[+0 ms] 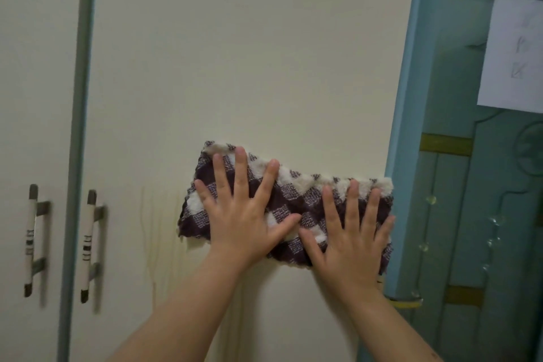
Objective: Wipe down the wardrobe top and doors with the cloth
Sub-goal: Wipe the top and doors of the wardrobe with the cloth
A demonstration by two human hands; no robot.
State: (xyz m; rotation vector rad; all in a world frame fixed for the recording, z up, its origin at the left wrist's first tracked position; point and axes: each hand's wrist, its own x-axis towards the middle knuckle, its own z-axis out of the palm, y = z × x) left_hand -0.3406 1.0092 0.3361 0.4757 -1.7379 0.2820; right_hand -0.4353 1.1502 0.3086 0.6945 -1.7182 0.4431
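Both grips flat & open, nothing curled round anything. Left grip [244, 214] lies palm-down w/ straight, spread fingers [241, 157] on the left half of the purple-and-white checked terry cloth [289, 200]. Right grip [349, 239] does the same on the right half, fingers pointing up, little finger at the cloth's right end. The two thumbs sit close, tips near each other mid-cloth. Bare forearms come up from the bottom edge.

Cloth is folded into a wide band, pressed flat vs. the cream flat-panel wardrobe door [235, 67], low on its right side. Band slopes a bit: left end higher, right end lower. Its right end reaches the door's right edge, just beside the teal moulded room door frame [411, 126]. A fluffy white border runs along the cloth's top edge.

Left of the cloth, faint yellowish drip streaks [152, 232] run down the cream panel. Further left, a grey-green vertical strip [82, 97] divides this door from a second cream wardrobe door [29, 67]. Either side of the strip hangs a white-and-metal bar handle: left handle [33, 239] and right handle [88, 245], both upright, both motion-blurred.

On the right, a teal panelled room door [458, 214] w/ yellow-olive bands [446, 144] carries a white paper sheet [514, 53]; its faint marks are too blurred to read. A small yellow thing [407, 302] shows by the right wrist; can't tell what it is.
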